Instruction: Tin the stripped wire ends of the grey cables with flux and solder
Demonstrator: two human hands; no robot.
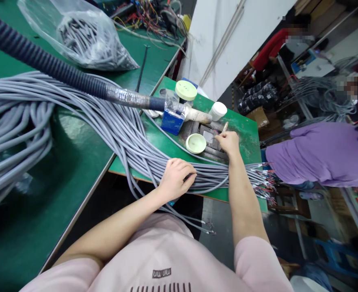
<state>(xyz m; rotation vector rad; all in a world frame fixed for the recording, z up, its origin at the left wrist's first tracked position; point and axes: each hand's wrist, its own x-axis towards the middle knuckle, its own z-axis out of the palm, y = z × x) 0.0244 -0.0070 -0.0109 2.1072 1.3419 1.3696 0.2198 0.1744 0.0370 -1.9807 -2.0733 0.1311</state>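
Clear plastic bag (102, 50) holding grey tubular pieces (78, 34), near tangled multicoloured wires (145, 16); flat white panel (218, 44); person in purple top (322, 154).

cable bundle (145, 152) — left to right across desk (247, 127) | hose (45, 59) over bundle | bag (96, 42) — behind hose, left | dish (196, 144) right of box (172, 123), behind bundle

Grey cables (154, 152): smooth plastic-looking sheathing, soft sheen. Black hose (45, 65): ribbed, plastic-looking, its right stretch in shiny, crinkled silvery tape (122, 97). Far-left bag (43, 22): clear glossy plastic, wrinkled. Left worktop (78, 162): smooth, glossy green. White tub (218, 111): smooth, plastic-looking. Near shirt (163, 247): matt pink cloth.
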